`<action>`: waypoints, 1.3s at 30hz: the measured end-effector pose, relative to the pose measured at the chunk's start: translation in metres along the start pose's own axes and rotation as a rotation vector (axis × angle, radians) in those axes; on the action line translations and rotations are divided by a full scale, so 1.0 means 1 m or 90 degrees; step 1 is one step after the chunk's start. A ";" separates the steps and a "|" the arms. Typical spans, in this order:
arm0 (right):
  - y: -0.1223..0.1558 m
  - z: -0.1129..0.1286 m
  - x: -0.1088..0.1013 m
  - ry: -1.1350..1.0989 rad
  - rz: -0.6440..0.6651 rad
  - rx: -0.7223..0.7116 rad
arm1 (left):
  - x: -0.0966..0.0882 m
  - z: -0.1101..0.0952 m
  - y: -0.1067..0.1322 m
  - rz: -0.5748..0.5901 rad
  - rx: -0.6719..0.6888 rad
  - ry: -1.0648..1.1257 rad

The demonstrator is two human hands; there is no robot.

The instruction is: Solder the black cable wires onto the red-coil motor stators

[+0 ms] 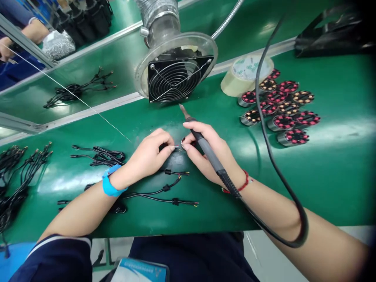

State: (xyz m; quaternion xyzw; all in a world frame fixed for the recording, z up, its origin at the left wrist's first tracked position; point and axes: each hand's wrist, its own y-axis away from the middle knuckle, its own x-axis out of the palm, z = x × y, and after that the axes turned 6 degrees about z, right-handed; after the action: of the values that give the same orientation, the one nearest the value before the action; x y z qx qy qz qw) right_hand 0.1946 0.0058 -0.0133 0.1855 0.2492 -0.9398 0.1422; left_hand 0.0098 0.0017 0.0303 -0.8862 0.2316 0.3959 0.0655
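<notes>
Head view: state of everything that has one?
left hand, pinching wire
right hand, holding soldering iron and small motor
soldering iron, tip raised, touching nothing
tape roll, lying flat
motors, clustered, tilted
fan, spinning or not: cannot tell

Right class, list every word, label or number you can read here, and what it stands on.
No text can be read.
Tape roll: green print on its face, too blurred.
Blue-topped card at the bottom edge: pale print, too small.
</notes>
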 end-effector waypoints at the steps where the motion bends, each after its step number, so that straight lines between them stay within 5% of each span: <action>1: 0.000 -0.002 -0.001 0.014 0.005 0.002 | 0.001 0.001 0.000 0.017 -0.019 0.006; 8: 0.003 -0.007 -0.002 0.092 0.032 -0.046 | 0.005 0.007 -0.002 0.078 -0.141 0.214; 25: 0.002 -0.008 0.007 0.175 0.026 -0.105 | 0.004 0.009 -0.010 0.010 -0.132 0.368; 39: 0.000 -0.006 0.009 0.015 0.013 0.006 | 0.000 0.011 -0.004 0.004 0.137 -0.009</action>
State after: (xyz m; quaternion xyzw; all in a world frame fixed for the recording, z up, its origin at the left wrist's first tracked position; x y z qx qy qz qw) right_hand 0.1883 0.0075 -0.0223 0.1995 0.2448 -0.9372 0.1481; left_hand 0.0041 0.0085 0.0221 -0.8702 0.2754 0.3755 0.1608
